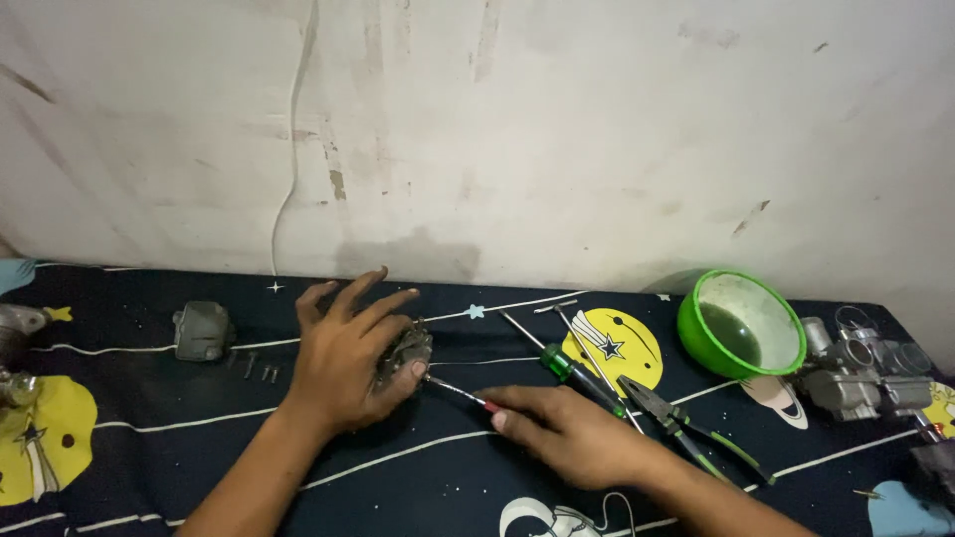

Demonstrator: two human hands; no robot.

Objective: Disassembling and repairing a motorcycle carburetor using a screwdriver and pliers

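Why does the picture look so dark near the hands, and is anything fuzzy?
In the head view, the light is dim and yellowish; the dark cloth swallows detail, so the metal part under the left hand looks murky. The right hand with the screwdriver is slightly soft. The green bowl stands out brightest.

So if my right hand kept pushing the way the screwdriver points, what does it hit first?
Probably the small metal part under your left hand; the right hand aims its screwdriver tip at it, apparently already touching.
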